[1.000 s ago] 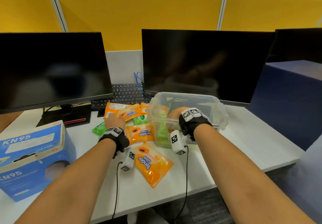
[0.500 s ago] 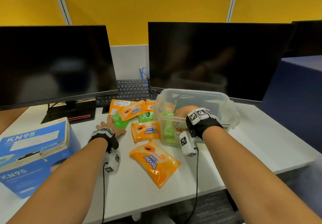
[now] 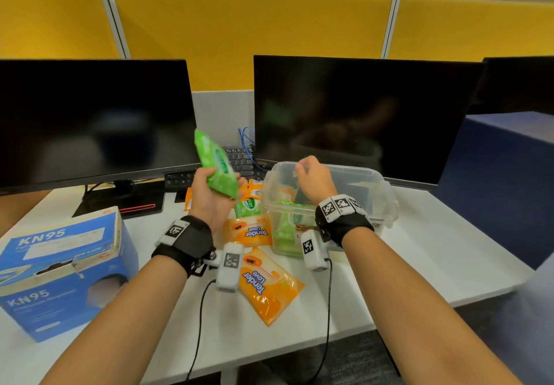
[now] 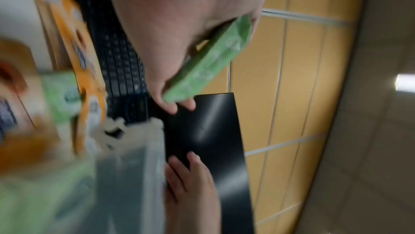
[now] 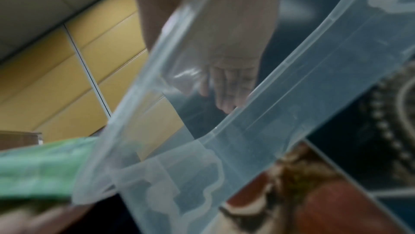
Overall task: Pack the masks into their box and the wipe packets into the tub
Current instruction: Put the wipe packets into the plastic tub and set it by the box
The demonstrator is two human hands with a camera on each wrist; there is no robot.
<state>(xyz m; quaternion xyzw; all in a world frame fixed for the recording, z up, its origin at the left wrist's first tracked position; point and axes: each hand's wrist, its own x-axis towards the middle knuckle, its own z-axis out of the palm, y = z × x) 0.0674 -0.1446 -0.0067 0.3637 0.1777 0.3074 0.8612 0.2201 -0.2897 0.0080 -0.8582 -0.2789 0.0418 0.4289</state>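
My left hand (image 3: 209, 194) grips a green wipe packet (image 3: 216, 166) and holds it tilted in the air, left of the clear plastic tub (image 3: 386, 204). The left wrist view shows the same packet (image 4: 209, 63) pinched between thumb and fingers. My right hand (image 3: 313, 174) hovers over the tub's back-left corner with loosely curled fingers (image 5: 229, 81) and holds nothing. A green packet (image 3: 284, 228) leans inside the tub. Two orange packets (image 3: 269, 287) (image 3: 248, 232) and another green one (image 3: 249, 205) lie on the table beside it. The blue KN95 mask box (image 3: 60, 267) stands at the left.
Two dark monitors (image 3: 90, 120) (image 3: 359, 114) stand behind the packets, with a black keyboard (image 3: 239, 159) between them. More orange packets (image 3: 189, 200) lie behind my left hand. The white table (image 3: 434, 252) ends near my forearms. A blue partition (image 3: 509, 174) rises at the right.
My left hand went from flat on the table among the packets to holding a green packet up in the air. My right hand rose from inside the tub to above its rim.
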